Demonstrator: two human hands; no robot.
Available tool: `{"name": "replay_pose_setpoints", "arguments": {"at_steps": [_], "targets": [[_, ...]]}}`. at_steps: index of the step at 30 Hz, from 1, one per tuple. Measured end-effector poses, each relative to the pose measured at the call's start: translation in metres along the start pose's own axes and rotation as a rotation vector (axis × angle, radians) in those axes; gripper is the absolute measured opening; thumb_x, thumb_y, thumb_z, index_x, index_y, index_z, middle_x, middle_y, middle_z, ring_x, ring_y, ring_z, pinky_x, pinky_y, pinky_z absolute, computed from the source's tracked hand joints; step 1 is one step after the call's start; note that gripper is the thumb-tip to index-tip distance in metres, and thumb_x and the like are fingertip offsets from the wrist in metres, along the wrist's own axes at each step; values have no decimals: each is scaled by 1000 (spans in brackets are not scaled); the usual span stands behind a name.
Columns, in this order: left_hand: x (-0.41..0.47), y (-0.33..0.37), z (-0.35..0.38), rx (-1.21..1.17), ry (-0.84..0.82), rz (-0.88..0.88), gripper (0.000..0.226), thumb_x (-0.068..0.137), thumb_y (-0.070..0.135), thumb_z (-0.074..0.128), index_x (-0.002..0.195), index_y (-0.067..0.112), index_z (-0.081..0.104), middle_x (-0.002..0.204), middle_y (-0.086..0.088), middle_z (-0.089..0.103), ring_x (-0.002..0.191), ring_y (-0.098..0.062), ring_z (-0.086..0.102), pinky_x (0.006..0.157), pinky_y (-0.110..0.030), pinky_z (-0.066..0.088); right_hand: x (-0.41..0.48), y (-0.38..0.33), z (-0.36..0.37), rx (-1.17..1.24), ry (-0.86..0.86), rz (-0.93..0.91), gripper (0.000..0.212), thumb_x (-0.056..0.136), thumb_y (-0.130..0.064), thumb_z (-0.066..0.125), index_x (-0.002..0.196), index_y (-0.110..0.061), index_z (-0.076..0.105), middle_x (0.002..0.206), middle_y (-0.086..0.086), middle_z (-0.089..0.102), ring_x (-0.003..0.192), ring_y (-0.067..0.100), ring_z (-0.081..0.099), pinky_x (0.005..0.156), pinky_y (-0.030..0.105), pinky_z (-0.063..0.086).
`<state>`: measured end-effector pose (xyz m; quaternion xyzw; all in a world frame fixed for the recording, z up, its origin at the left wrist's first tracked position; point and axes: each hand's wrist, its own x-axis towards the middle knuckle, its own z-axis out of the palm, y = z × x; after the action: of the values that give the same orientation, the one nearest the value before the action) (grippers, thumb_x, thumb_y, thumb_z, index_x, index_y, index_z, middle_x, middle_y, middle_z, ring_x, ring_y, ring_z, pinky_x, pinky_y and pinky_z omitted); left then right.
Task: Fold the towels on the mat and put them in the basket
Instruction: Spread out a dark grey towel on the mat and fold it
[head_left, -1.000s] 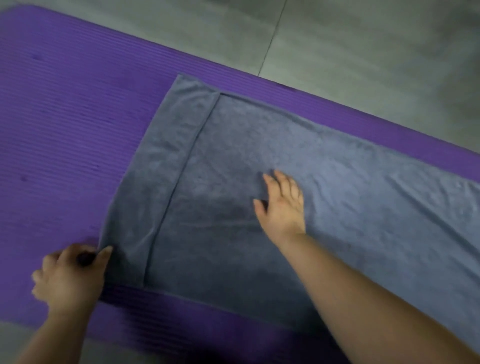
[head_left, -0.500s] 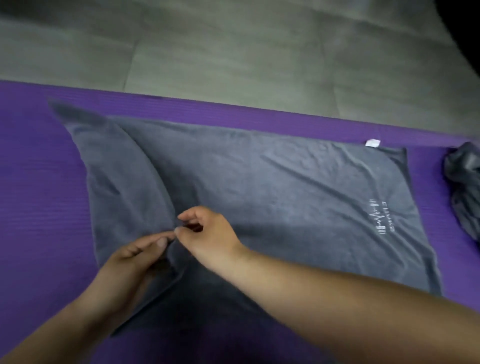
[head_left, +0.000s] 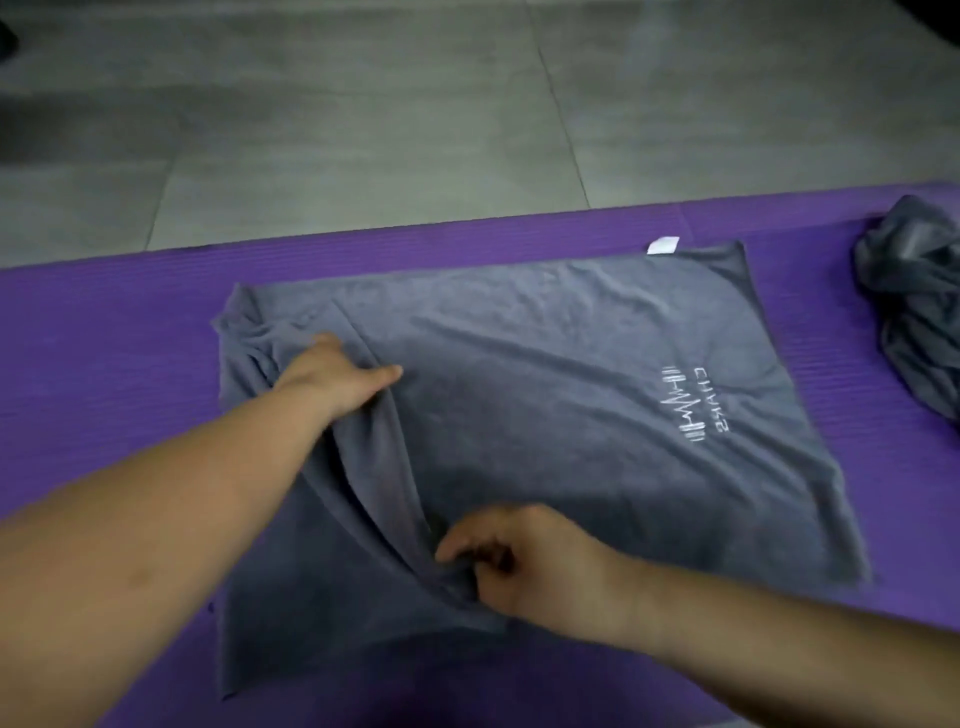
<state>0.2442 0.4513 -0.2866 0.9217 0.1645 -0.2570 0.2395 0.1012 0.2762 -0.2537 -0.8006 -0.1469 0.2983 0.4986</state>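
left grip (head_left: 337, 382) curled round towel (head_left: 571, 415) fold | right grip (head_left: 519, 561) pinches same fold

I am working down at floor level indoors: large grey tiles (head_left: 363, 130) with thin grout lines (head_left: 563, 119) are stretching away ahead, and a purple ribbed mat (head_left: 104, 338) is lying on them under a towel (head_left: 571, 426). Home or gym, I cannot tell.

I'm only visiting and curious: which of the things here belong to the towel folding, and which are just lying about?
Belongs to the job: spread grey towel, gripped by left hand and right hand; crumpled towel; purple mat.
Just there: tiled floor.
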Motion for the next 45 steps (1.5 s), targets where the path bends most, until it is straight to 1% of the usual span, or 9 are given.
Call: {"name": "replay_pose_setpoints", "arguments": {"at_steps": [4,7,11,21,26,33,38,41,45], "targets": [[-3,20,54,254,24,3,78,80,43,64,137,6,25,143,-17,31,130,-35,36,102,-40,35,-35,47,15,200,155,132,39,68,-15,45,98,-6,69,69,-24,61,68,-19,54,68,2,40],[-8,17,62,336,101,31,60,85,30,58,132,6,30,135,-18,38,123,-37,41,94,-41,39,-47,64,7,214,241,188,32,72,0,47,89,-21,63,70,-23,60,70,-16,55,69,3,40],[7,5,37,208,250,30,45,92,17,44,132,3,29,127,-23,50,118,-37,47,94,-41,39,-44,71,-9,164,222,159,33,76,13,44,97,-2,64,73,-20,53,68,-19,53,66,1,38],[26,10,0,-298,167,11,40,93,-3,35,129,7,50,123,-21,54,103,-36,57,92,-39,44,-41,93,-38,332,260,297,47,75,20,40,70,-23,57,62,-10,57,45,-4,48,48,10,42],[7,114,6,-212,232,381,43,92,-3,38,135,4,43,135,-18,47,108,-10,59,76,-1,40,-70,110,-77,488,538,338,43,78,23,40,78,-19,50,66,-1,53,42,-6,48,41,8,40],[-42,255,83,-246,-84,827,58,89,-2,47,142,10,26,145,-11,36,131,-24,39,102,-17,30,-140,176,-127,562,1032,506,39,84,19,39,75,-16,54,42,-16,58,37,-6,49,40,5,37],[-77,190,154,62,-261,910,52,87,16,58,136,10,39,145,-11,29,123,-27,43,97,-11,26,-171,207,-119,499,1228,713,37,85,16,40,71,-16,51,40,-13,57,36,-4,50,40,5,39],[-97,120,178,264,-335,870,44,88,30,56,130,17,50,143,-2,35,129,-20,40,107,-24,28,-177,219,-119,377,1338,831,24,84,7,51,74,-14,57,66,1,57,48,2,50,55,14,39],[-120,57,186,402,-141,1037,48,68,50,44,106,24,57,109,-1,64,94,-18,65,74,-31,54,-170,203,-122,171,1319,864,9,86,-16,60,82,-9,56,81,5,56,76,13,52,68,22,33]]}}
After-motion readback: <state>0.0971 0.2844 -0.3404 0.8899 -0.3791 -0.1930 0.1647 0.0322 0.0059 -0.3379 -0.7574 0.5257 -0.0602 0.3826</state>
